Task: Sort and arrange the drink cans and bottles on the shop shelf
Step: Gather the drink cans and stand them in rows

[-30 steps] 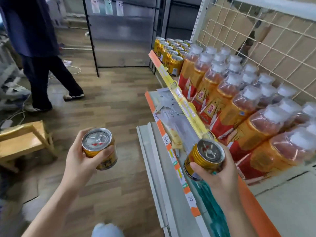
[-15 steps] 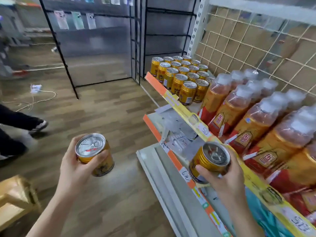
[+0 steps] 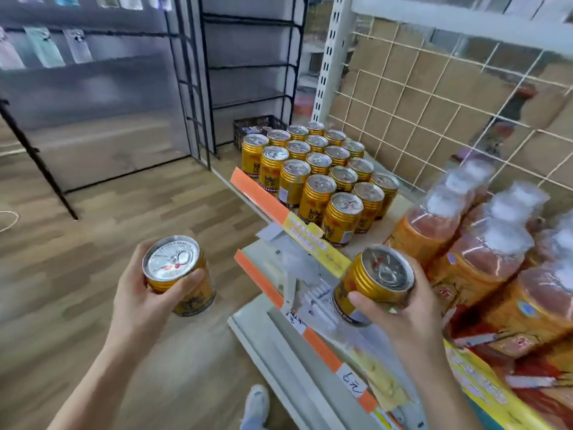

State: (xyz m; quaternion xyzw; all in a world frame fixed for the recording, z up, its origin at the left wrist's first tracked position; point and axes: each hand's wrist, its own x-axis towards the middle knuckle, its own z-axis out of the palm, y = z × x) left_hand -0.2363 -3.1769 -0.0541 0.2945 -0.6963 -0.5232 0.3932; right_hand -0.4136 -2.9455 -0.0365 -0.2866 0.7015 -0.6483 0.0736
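My left hand [image 3: 142, 301] grips a gold drink can [image 3: 178, 274] out over the aisle floor, left of the shelf. My right hand [image 3: 403, 318] grips a second gold can [image 3: 373, 282], tilted, just in front of the shelf's edge strip. On the shelf [image 3: 400, 209] several gold cans [image 3: 319, 178] stand upright in tight rows at the far end. Right of them stand rows of orange tea bottles [image 3: 459, 252] with white caps, blurred.
An orange and yellow price strip [image 3: 279, 209] runs along the shelf front, with a lower shelf edge [image 3: 313, 336] beneath it. A wire grid [image 3: 434, 107] backs the shelf. Black racks [image 3: 248, 66] and a dark crate [image 3: 254, 127] stand beyond. My shoe [image 3: 255, 405] shows below.
The view has swung left toward the shelf's far end, so the gold cans look nearer. Both hands still hold their cans. The person in the aisle has left the view.
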